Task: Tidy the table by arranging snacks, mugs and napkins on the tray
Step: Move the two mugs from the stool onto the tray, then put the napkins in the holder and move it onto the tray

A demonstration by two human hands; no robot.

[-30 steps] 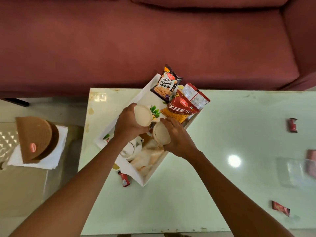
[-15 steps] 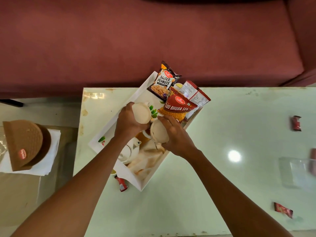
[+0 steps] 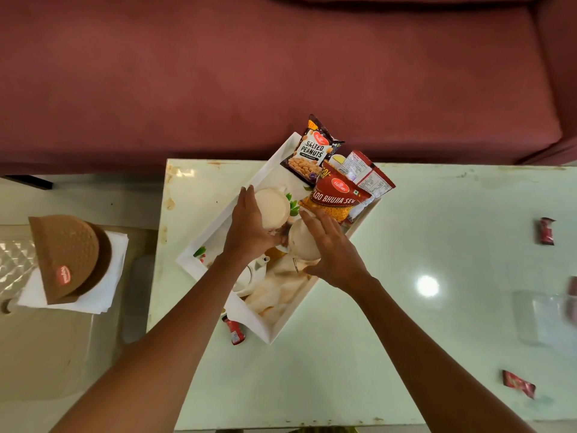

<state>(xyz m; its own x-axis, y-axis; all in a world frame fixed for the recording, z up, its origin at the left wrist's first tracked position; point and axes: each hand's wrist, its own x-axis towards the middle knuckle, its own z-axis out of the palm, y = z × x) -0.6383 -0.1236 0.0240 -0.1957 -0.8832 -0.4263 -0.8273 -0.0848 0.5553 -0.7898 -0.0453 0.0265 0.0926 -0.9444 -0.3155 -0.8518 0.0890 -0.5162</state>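
— Mugs first: where are the two cream ceramic mugs?
— Both sit in the white rectangular tray (image 3: 215, 242) at frame centre. The left hand (image 3: 249, 226) lies flat-fingered, opened, against the upper mug (image 3: 272, 206); the right hand (image 3: 331, 248) cups the lower mug (image 3: 303, 243), fingers spread, not closed round it.
— Snacks?
— Black salted-peanuts packet (image 3: 312, 151) and red bhujia sev packet (image 3: 337, 198) lean at the tray's upper end.
— Napkins?
— A beige cloth napkin (image 3: 278, 289) lies at its lower end, beside a white teapot (image 3: 249, 273).
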